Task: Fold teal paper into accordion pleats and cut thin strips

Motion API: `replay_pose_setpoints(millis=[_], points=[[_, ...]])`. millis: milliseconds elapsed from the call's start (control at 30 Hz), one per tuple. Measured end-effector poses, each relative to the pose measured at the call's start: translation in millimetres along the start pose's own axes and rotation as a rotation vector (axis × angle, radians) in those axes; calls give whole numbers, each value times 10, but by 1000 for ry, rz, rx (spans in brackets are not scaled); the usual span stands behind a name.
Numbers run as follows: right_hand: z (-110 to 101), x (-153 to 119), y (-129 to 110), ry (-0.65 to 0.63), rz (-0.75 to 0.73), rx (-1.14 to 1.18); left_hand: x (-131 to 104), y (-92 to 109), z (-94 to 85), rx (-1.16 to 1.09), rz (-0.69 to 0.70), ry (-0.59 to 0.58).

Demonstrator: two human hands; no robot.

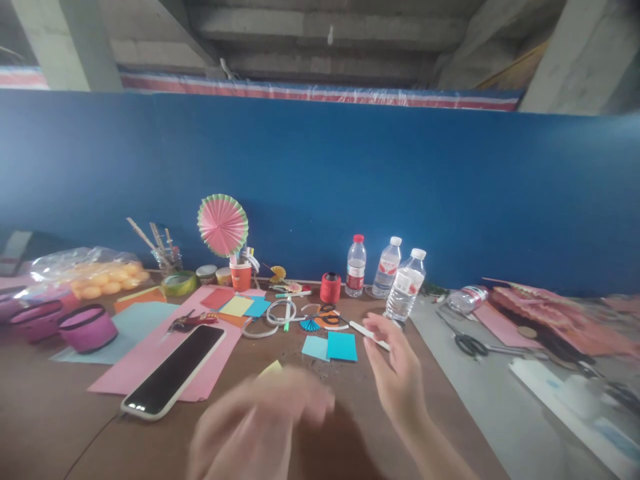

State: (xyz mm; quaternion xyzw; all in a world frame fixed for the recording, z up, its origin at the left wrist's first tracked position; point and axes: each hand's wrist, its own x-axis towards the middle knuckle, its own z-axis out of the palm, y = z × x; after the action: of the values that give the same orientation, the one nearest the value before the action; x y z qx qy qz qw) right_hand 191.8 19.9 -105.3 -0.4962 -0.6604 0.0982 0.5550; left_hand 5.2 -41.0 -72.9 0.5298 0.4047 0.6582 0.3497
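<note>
I look down over a brown tabletop (65, 407), with a grey surface (480, 393) along its right side. A smooth blue wall (300, 160) closes off the far side, with concrete beams (325, 53) overhead.

The seam between brown and grey slants from the far bottles toward the near right. The near left corner is bare brown, crossed by a thin cable (90, 443). The middle is tighter, dotted with dark specks around two flat blue squares (342, 347).

My right hand (395, 370) has its thumb and fingers parted at the slim white pen (357, 327), right of the squares; I cannot tell whether they grip it. My left hand (260, 413) is a blur in the near middle, and I cannot tell its hold; a yellow paper (271, 368) shows just beyond it.

The glossy phone (175, 370) lies partly on a matte pink sheet (220, 377). Far left, thin crinkled plastic (80, 260) wraps round orange balls (107, 280). A pleated pink fan (223, 225) with a green rim stands above a red cup (241, 277). Three clear bottles (355, 273) stand upright at the far right of the brown.
</note>
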Motion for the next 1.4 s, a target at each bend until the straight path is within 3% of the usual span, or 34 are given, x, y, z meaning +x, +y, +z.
replay_pose_setpoints(millis=[100,200,300,400,533,800,1067,1233,1400], points=[[256,259,591,-319,72,-208,479,-376,283,69,-44,-300],[401,290,1003,-453,12,-389,798,-948,518,329,-53,-399],[423,246,1126,-508,-11,-391,901,-1449,582,546,78,-441],[412,232,1088,-502,-24,-318,910,-1693,529,644,178,-487],[425,254,1035,-503,31,-102,935,-1728,462,554,100,-561],[464,239,1068,-331,173,12,953,-1754,525,210,-155,-495],[467,207,981,-312,44,87,951,-1850,572,51,-245,-457],[466,196,976,-218,-40,49,935,-1807,576,-187,-491,-513],[473,198,978,-255,-152,14,947,-1702,565,-438,-564,-424]])
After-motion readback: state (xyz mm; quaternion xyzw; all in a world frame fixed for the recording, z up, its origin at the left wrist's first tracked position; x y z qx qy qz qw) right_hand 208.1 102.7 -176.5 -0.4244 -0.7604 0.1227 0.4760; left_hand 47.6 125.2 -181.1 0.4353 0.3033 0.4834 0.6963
